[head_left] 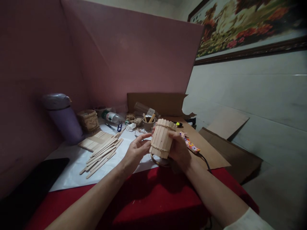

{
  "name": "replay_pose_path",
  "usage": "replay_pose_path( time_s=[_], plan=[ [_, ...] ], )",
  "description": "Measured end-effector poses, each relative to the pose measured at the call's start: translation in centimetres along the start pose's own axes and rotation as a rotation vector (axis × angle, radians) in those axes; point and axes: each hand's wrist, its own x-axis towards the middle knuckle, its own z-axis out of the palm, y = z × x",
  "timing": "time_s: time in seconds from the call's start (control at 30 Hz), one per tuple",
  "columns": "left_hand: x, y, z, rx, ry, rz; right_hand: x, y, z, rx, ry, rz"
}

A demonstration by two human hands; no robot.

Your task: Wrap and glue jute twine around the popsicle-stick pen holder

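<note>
A round holder made of upright craft sticks, with a band of twine near its top and another near its bottom, is held up above the table's front edge, slightly tilted. My right hand wraps around its right side, fingers partly hidden behind it. At its left side, my left hand grips with thumb and index finger; the other fingertips are hard to make out. Loose craft sticks lie fanned out to the left, beside a banded bundle of sticks.
A purple tumbler stands at the left, near a decorated stick box. Behind are a plastic bottle, twine and a small pot with sticks. A floral-patterned glue gun with a black cable lies on cardboard.
</note>
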Motion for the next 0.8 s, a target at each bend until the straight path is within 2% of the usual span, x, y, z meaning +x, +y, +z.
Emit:
replay_pose_path(
  time_s=[0.07,0.2,0.37,0.43,0.53,0.63,0.73,0.8],
  plan=[
    [0.2,0.1,-0.4,0.084,0.053,0.053,0.0,-0.1,-0.1,-0.001,-0.019,0.020],
    [0.5,0.8,-0.9,0.216,0.221,0.250,-0.2,-0.2,-0.1,-0.014,-0.063,0.079],
    [0.4,1.1,-0.7,0.358,0.169,0.312,-0.5,0.2,0.2,-0.030,-0.094,0.173],
    [0.4,1.1,-0.8,0.404,0.229,0.365,-0.5,0.2,0.3,-0.036,-0.105,0.177],
    [0.8,1.6,-1.6,0.339,0.341,0.433,-0.5,-0.2,0.3,-0.038,-0.138,0.150],
    [1.4,2.2,-2.3,0.255,0.370,0.469,-0.4,-0.5,0.1,-0.029,-0.160,0.132],
    [0.8,2.8,-1.7,0.232,0.365,0.500,-0.3,-0.6,-0.3,-0.012,-0.132,0.099],
    [-0.6,3.3,-0.4,0.294,0.301,0.485,-0.2,-0.6,-0.4,0.002,-0.090,0.067]
  ],
)
